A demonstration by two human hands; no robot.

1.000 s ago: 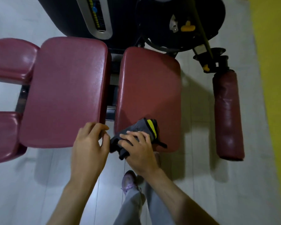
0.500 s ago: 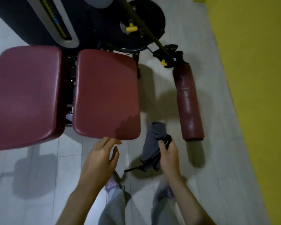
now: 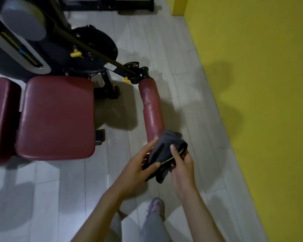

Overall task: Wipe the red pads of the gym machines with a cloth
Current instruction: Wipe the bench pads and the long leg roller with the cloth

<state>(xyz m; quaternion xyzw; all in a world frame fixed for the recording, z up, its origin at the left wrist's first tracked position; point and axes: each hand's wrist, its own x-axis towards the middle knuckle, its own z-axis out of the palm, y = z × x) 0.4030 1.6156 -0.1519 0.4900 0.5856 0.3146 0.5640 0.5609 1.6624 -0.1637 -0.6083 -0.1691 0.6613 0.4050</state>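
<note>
Fingers [image 3: 151, 144] of the left hand [image 3: 136, 165] and right hand [image 3: 182, 165] pinch the crumpled dark grey cloth with yellow trim [image 3: 164, 145] between them, probably bunching it for wiping. Just beyond the fingertips lies the red cylindrical vinyl roller pad [image 3: 151, 109], likely the next surface; the flat red seat pad [image 3: 56, 117] sits well to their left

Open floor [image 3: 191, 84] between roller pad [image 3: 151, 109] and yellow wall [image 3: 261, 84].
</note>
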